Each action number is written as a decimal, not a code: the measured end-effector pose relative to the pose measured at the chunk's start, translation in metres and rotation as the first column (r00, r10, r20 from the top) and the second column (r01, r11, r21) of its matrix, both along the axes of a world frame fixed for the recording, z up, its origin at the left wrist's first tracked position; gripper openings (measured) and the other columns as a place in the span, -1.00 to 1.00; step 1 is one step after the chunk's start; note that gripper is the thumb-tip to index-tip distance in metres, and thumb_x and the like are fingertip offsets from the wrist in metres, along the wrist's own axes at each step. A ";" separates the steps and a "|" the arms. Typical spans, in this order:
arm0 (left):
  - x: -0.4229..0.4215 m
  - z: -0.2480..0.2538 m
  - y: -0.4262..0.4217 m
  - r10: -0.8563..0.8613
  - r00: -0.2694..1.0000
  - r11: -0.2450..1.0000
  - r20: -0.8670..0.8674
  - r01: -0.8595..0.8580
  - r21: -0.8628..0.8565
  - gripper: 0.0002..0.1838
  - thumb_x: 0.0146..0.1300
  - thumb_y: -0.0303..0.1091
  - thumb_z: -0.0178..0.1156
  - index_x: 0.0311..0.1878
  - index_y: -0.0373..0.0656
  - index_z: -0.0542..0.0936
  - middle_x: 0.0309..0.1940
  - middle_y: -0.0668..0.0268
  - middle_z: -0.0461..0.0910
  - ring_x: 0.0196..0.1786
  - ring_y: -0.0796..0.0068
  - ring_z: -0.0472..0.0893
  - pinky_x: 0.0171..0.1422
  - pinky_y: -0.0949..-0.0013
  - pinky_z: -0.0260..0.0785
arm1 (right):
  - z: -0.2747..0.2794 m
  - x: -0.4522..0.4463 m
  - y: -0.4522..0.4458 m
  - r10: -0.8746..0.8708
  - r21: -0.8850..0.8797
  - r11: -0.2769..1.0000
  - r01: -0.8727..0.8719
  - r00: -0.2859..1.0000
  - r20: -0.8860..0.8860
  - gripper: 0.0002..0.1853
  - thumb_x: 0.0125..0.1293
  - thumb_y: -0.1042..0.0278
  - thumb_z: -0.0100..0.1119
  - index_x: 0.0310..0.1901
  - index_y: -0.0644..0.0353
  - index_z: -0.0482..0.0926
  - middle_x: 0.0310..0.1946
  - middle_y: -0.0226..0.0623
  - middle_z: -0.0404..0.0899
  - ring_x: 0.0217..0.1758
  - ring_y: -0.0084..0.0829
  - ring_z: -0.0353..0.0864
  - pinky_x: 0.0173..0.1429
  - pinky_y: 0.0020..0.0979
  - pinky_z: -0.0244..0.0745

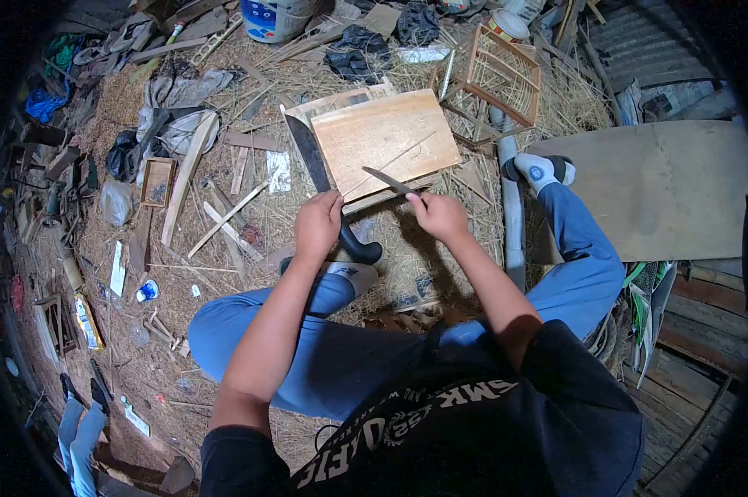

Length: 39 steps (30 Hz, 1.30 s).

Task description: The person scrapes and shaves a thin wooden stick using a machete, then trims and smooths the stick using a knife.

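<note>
My right hand [442, 217] is closed on the handle of a knife [388, 180], its blade pointing left over a pale wooden board [378, 141]. With closed fingers, my left hand [318, 224] pinches the lower end of a thin wooden stick [390, 161], which slants up and right across the board. A machete [307, 153] with a dark blade and a curved black handle [359, 244] lies along the board's left edge, partly hidden by my left hand. The knife tip is near the stick; whether they touch is unclear.
A small wooden frame [502, 79] stands behind the board at right. A large flat sheet [664, 190] lies at right beside a grey pipe [510, 207]. Wood scraps, sticks and a white plank [190, 170] litter the straw at left. A bucket [274, 18] stands at the back.
</note>
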<state>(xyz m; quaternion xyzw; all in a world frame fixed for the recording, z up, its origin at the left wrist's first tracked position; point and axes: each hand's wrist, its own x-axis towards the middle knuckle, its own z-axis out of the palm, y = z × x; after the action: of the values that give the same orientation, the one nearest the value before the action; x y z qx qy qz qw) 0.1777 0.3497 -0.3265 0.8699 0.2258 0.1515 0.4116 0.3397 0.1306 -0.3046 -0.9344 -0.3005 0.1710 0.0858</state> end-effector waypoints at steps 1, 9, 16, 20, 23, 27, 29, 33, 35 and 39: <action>0.002 -0.002 -0.002 0.022 1.000 1.000 0.007 -0.022 0.007 -0.84 0.41 -0.34 0.18 -0.21 -0.23 0.65 -0.32 -0.02 0.64 -0.21 -0.15 0.63 -0.09 -0.04 0.48 | -0.007 -0.003 -0.001 0.000 -0.005 1.000 0.000 1.000 0.001 -0.37 0.52 -0.26 -0.11 -0.39 0.11 0.70 -0.44 0.01 0.71 -0.31 0.09 0.73 -0.16 0.09 0.61; -0.002 -0.002 -0.002 0.025 0.999 1.000 -0.026 -0.025 -0.002 -0.83 0.44 -0.36 0.16 -0.09 -0.24 0.66 -0.27 -0.09 0.66 -0.17 -0.16 0.67 -0.06 0.01 0.49 | 0.010 -0.011 0.022 0.020 0.025 0.999 -0.022 0.995 0.096 -0.34 0.51 -0.29 -0.10 -0.41 0.14 0.71 -0.47 0.00 0.71 -0.36 0.06 0.75 -0.20 0.08 0.64; -0.003 -0.009 0.000 -0.024 1.000 0.999 0.015 0.023 0.034 -0.83 0.43 -0.35 0.18 -0.14 -0.27 0.65 -0.29 -0.07 0.65 -0.19 -0.15 0.66 -0.08 0.02 0.49 | 0.003 -0.003 0.020 -0.166 0.055 0.985 0.165 0.986 0.020 -0.37 0.52 -0.27 -0.12 -0.28 0.09 0.79 -0.49 -0.05 0.72 -0.39 0.05 0.75 -0.20 0.05 0.65; -0.003 -0.005 -0.002 -0.012 0.999 1.000 0.031 0.012 0.007 -0.81 0.44 -0.34 0.17 -0.14 -0.28 0.65 -0.30 -0.07 0.64 -0.18 -0.16 0.65 -0.06 0.02 0.48 | 0.014 -0.029 0.024 0.089 -0.028 0.996 -0.090 0.996 -0.016 -0.37 0.50 -0.30 -0.12 -0.29 0.07 0.77 -0.46 -0.02 0.72 -0.35 0.06 0.75 -0.15 0.06 0.64; -0.002 -0.004 0.000 -0.035 0.999 0.999 -0.022 0.035 0.014 -0.81 0.44 -0.34 0.17 -0.13 -0.26 0.66 -0.29 -0.07 0.65 -0.17 -0.16 0.65 -0.05 0.02 0.48 | 0.000 -0.003 0.009 -0.132 -0.032 0.991 0.129 0.986 -0.104 -0.36 0.51 -0.31 -0.13 -0.30 0.08 0.76 -0.41 0.02 0.73 -0.31 0.05 0.76 -0.13 0.06 0.65; -0.003 -0.008 -0.003 -0.027 1.000 1.000 0.003 0.027 0.013 -0.82 0.45 -0.34 0.16 -0.11 -0.25 0.66 -0.28 -0.06 0.65 -0.17 -0.16 0.65 -0.05 0.01 0.49 | 0.014 -0.005 0.014 -0.086 -0.088 0.993 0.077 0.991 -0.106 -0.36 0.53 -0.29 -0.17 -0.28 0.07 0.76 -0.39 0.00 0.74 -0.27 0.06 0.76 -0.15 0.05 0.65; -0.004 -0.007 -0.001 -0.017 1.000 0.999 0.013 0.016 0.039 -0.82 0.45 -0.34 0.16 -0.10 -0.24 0.66 -0.27 -0.06 0.66 -0.16 -0.16 0.66 -0.04 0.02 0.49 | 0.020 -0.008 0.010 0.068 -0.117 0.990 -0.072 0.997 -0.043 -0.35 0.54 -0.29 -0.19 -0.26 0.06 0.77 -0.39 0.00 0.74 -0.26 0.07 0.76 -0.14 0.04 0.65; -0.002 -0.005 -0.003 -0.030 0.999 0.998 0.023 0.029 0.050 -0.86 0.39 -0.39 0.21 -0.13 -0.25 0.67 -0.30 -0.05 0.65 -0.19 -0.17 0.63 -0.06 -0.04 0.47 | 0.011 0.035 -0.009 -0.268 0.013 0.963 0.269 0.962 -0.045 -0.34 0.53 -0.32 -0.19 -0.23 0.07 0.78 -0.35 0.02 0.74 -0.23 0.09 0.76 -0.07 0.07 0.64; -0.003 -0.013 -0.001 -0.030 0.997 0.997 0.072 0.025 0.077 -0.86 0.39 -0.39 0.21 -0.13 -0.24 0.68 -0.31 -0.05 0.65 -0.19 -0.18 0.63 -0.06 -0.05 0.47 | 0.013 0.021 -0.003 -0.088 -0.035 0.996 0.086 0.994 -0.071 -0.31 0.53 -0.34 -0.19 -0.25 0.09 0.77 -0.34 0.06 0.73 -0.22 0.08 0.76 -0.05 0.07 0.64; -0.003 -0.007 -0.002 -0.031 0.997 0.998 0.066 0.028 0.052 -0.86 0.39 -0.39 0.21 -0.13 -0.25 0.68 -0.30 -0.04 0.65 -0.19 -0.18 0.63 -0.05 -0.04 0.47 | -0.002 0.043 -0.015 -0.251 -0.016 0.968 0.251 0.958 -0.140 -0.29 0.51 -0.35 -0.18 -0.32 0.10 0.78 -0.33 0.08 0.74 -0.21 0.07 0.76 -0.05 0.09 0.63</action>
<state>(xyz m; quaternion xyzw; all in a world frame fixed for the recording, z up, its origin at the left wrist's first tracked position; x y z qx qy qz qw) 0.1746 0.3473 -0.3331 0.8777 0.1951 0.1801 0.3989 0.3827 0.1156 -0.3065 -0.9505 -0.1728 0.2240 0.1286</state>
